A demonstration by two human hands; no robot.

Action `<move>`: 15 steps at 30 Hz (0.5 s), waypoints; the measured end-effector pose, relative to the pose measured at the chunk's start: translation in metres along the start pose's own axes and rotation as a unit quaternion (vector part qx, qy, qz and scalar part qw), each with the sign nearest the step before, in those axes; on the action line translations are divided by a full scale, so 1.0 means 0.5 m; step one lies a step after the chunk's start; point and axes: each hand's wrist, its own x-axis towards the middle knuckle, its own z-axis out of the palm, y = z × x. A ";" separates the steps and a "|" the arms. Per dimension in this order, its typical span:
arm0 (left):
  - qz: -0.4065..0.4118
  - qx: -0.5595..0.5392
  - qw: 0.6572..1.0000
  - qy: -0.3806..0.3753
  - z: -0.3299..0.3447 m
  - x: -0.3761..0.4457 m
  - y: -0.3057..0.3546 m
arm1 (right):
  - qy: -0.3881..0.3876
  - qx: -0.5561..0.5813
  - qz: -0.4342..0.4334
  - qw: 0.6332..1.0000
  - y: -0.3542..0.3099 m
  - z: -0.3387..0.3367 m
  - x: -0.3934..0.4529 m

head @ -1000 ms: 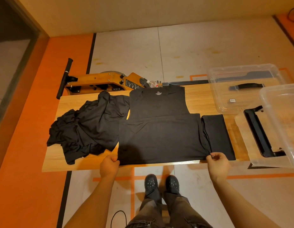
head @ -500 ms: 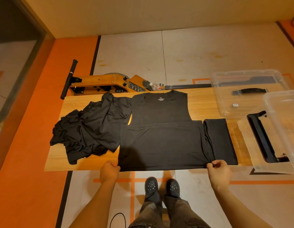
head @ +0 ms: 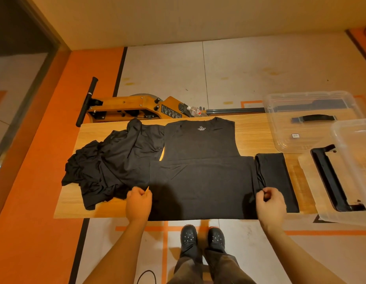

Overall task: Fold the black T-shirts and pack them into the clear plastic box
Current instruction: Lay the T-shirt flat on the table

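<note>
A black T-shirt [head: 200, 177] lies flat across the middle of the bench [head: 251, 130], collar away from the person. The left hand [head: 138, 203] pinches its left edge with curled fingers; the right hand [head: 270, 203] pinches its right edge the same way. Just left of the left fingers sits a crumpled heap of shirts [head: 114, 165], touching the flat one. Just right of the right fingers lies a folded shirt [head: 277, 181]. Beyond that stands the clear plastic box [head: 309, 121], and nearer, its lid [head: 341, 177].

Gym rm: rowing machine [head: 137, 108], taped floor [head: 229, 70]
</note>
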 end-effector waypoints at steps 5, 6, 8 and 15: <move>0.115 -0.007 0.993 0.015 0.005 0.079 0.118 | -0.010 -0.036 -0.111 0.993 -0.121 0.033 0.087; 0.134 0.011 0.991 0.002 0.007 0.098 0.142 | -0.016 -0.049 -0.136 0.989 -0.145 0.043 0.104; 0.178 0.087 0.980 -0.026 0.014 0.141 0.192 | -0.034 -0.085 -0.181 0.979 -0.188 0.067 0.137; 0.304 0.315 0.894 -0.097 0.078 0.243 0.299 | -0.110 -0.214 -0.278 0.930 -0.258 0.178 0.212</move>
